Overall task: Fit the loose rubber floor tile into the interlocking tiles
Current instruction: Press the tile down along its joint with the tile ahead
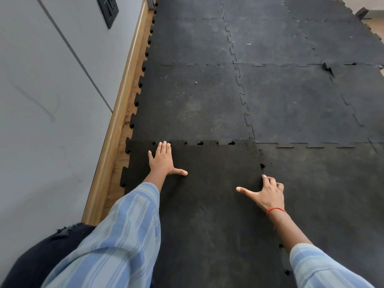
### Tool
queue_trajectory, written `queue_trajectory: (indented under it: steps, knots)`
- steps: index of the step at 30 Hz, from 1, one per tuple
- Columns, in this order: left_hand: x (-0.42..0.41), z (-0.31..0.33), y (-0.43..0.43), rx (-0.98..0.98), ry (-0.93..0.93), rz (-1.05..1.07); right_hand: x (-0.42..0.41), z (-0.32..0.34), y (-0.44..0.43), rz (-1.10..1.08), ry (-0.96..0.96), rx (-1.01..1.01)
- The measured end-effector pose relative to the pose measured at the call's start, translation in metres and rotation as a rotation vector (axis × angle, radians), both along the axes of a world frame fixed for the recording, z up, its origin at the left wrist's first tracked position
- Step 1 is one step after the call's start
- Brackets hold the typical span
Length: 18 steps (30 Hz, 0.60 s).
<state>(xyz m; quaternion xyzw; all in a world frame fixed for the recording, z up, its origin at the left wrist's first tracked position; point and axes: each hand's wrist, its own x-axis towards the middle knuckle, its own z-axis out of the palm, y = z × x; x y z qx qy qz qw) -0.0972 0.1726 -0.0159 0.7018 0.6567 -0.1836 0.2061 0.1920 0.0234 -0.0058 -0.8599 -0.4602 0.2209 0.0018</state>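
The loose rubber tile [209,183] is darker black and lies flat in the near left corner of the mat, beside the wall. Its far toothed edge overlaps the neighbouring tile [191,104], with small gaps showing along that seam. My left hand [164,161] presses flat on the loose tile near its far left corner, fingers spread. My right hand [268,193] rests on the tile's right edge, thumb stretched out left and fingers curled at the seam with the right-hand tile [324,183].
Interlocked grey-black tiles [291,48] cover the floor ahead and to the right. A wooden skirting board [120,113] and grey wall [41,100] run along the left, with a dark switch plate [108,9] high up. One seam piece sticks up at the right [327,68].
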Motion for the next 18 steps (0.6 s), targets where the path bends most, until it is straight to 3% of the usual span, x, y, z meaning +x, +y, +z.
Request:
queue_trajectory:
  steps: [8,13,15,18]
  knots:
    - [-0.011,-0.004,0.0,-0.039,-0.037,0.045,-0.005,0.003,0.001,0.009,0.075,-0.027]
    - [-0.011,-0.007,0.001,-0.067,-0.057,0.028,-0.021,0.004,0.003,0.05,-0.163,-0.029]
    - [-0.008,-0.008,0.0,-0.064,-0.05,0.027,-0.04,0.002,0.016,0.121,-0.235,0.041]
    - [-0.003,-0.011,-0.006,-0.05,-0.04,0.008,-0.068,-0.002,0.05,0.317,-0.126,0.05]
